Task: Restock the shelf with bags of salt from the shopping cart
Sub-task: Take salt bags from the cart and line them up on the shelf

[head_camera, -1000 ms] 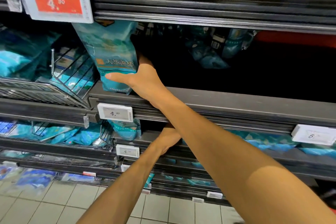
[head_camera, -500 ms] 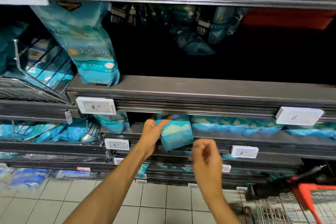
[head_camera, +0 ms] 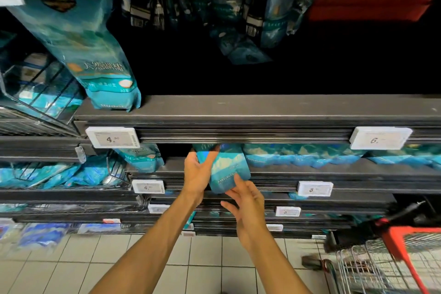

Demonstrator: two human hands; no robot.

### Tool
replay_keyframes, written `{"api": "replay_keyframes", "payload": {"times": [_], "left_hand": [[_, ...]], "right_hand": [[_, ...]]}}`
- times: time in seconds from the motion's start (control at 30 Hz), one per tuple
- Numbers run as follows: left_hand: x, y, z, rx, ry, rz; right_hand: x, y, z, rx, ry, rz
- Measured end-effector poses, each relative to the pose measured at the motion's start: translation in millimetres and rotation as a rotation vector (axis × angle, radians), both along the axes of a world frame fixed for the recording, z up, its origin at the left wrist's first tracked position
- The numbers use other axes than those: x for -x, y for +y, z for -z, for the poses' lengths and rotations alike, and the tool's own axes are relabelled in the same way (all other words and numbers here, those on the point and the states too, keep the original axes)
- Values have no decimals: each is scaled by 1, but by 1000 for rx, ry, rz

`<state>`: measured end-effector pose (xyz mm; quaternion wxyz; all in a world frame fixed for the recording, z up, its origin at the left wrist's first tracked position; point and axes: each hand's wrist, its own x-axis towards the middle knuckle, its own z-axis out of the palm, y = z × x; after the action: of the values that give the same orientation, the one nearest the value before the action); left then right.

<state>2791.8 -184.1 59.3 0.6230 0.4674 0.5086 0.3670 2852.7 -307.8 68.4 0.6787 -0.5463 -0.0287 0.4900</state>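
A teal bag of salt sticks out tilted from the second shelf, over its front edge. My left hand grips the bag's left side, thumb across the front. My right hand is below it with fingers spread, the fingertips touching the bag's bottom edge. A tall teal bag of salt stands leaning at the left end of the upper shelf. The shopping cart with its red handle shows at the bottom right; its contents are hidden.
More teal bags lie in a row on the second shelf right of the held one. Wire baskets with bags fill the left bays. White price tags line the shelf edges. The upper shelf's interior is dark, with bags at the back. Tiled floor below.
My right hand let go of the tall bag on the upper shelf and came down under the lower bag. My left hand has drawn that bag partly out of the second shelf.
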Motion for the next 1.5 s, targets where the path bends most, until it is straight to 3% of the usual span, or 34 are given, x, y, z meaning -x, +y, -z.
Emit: {"api": "replay_keyframes", "payload": {"times": [0.17, 0.27, 0.33, 0.47, 0.67, 0.8, 0.97, 1.13, 1.3, 1.43, 1.5], "left_hand": [[4, 9, -2, -84, 35, 2], [7, 15, -9, -89, -34, 67], [7, 17, -15, -52, -81, 89], [-5, 22, -20, -17, -79, -62], [-22, 26, -21, 190, -150, -78], [-34, 32, -23, 344, -117, -104], [-54, 31, -32, 378, -119, -148], [-67, 26, -20, 359, 31, -65], [-57, 32, -11, 426, -68, -137], [-55, 30, -17, 357, -85, -126], [-58, 29, -17, 303, -10, -83]], "right_hand": [[2, 9, -1, -27, 35, 36], [-2, 10, 3, -18, -36, -18], [-7, 9, 4, 33, -196, -3], [-27, 16, 8, 191, -793, 26], [-61, 37, 4, 108, -1216, -228], [-62, 46, 4, 111, -1194, -221], [-63, 44, 7, 171, -1355, -107], [-60, 34, 14, 195, -1260, -98], [-66, 33, 18, 194, -1270, -121], [-65, 31, 23, 185, -1279, -130], [-66, 31, 26, 167, -1252, -132]]}}
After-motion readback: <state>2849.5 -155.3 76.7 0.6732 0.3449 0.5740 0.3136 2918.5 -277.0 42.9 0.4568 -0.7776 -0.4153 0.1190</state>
